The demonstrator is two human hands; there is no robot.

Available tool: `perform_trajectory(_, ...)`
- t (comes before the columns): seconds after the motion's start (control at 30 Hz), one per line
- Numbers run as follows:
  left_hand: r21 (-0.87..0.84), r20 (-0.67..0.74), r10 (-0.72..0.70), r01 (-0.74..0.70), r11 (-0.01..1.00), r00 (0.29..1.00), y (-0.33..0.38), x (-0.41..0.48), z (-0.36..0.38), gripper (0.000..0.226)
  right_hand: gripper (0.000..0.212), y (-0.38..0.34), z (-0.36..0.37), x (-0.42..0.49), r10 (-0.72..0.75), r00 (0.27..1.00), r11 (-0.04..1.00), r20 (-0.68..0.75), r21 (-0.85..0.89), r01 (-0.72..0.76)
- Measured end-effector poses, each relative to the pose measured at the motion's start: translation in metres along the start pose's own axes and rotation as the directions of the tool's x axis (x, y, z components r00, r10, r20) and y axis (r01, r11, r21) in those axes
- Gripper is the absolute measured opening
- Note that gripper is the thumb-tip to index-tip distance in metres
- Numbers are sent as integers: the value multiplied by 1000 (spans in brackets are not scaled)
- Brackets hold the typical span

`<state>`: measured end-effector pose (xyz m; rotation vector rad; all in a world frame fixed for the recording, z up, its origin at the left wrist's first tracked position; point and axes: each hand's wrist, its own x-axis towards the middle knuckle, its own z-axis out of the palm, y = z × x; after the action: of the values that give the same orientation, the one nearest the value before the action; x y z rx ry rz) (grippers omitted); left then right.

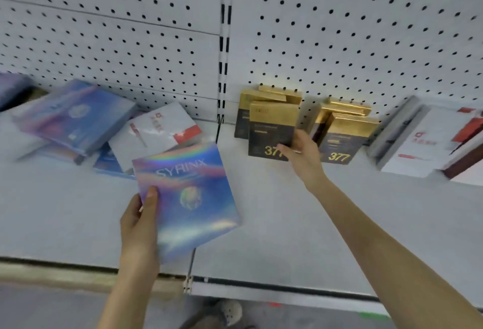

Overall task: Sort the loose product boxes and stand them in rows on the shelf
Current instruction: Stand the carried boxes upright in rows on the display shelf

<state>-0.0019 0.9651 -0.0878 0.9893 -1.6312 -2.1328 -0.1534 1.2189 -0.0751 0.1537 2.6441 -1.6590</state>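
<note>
Holographic box point(187, 198), flat and square, held above the shelf point(261, 224) front by the left hand point(139, 220), thumb across its lower-left corner, fingers hidden behind, clamped on it. Probably light, stiff card with a glossy, slippery skin; best pinched by opposite edges, not the faces. Black-and-gold box point(271, 132) upright near the pegboard point(339, 41), beside a like pair point(342, 135); right hand point(300, 153) at its lower right corner, fingers curled round the edge, firmness of grip unclear. Tall, narrow, likely to tip if nudged high. Loose pile point(78, 119) lying flat at left, unsorted.
</note>
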Motion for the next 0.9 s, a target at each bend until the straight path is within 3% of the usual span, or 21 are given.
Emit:
perform_trajectory(0.1, 4, -10, 13, -13, 1000, 1000, -5, -6, -5, 20, 37, 3, 4, 15, -34, 999, 987, -18, -158, 31)
perform_trajectory(0.47, 28, 31, -15, 14, 1000, 999, -3, 2, 1, 20, 37, 11, 12, 27, 6, 997, 979, -73, -202, -20)
perform_trajectory(0.67, 68, 134, -16, 7, 998, 991, 3, -2, 19, 23, 27, 11, -5, -7, 144, 982, 988, -120, 70, -136)
perform_trajectory(0.77, 104, 270, -47, 20, 994, 962, -1, -18, 46, 23, 15, 10, -25, -60, 204, 976, 932, 80, 289, -218)
perform_trajectory(0.83, 127, 377, -70, 24, 992, 923, -7, -40, 74, 22, 21, 16, -44, -98, 193, 955, 925, 227, 284, -254)
perform_trajectory(0.9, 148, 477, -93, 24, 989, 874, -16, -67, 106, 22, 20, 33, -71, -127, 171, 960, 942, 221, 248, -225)
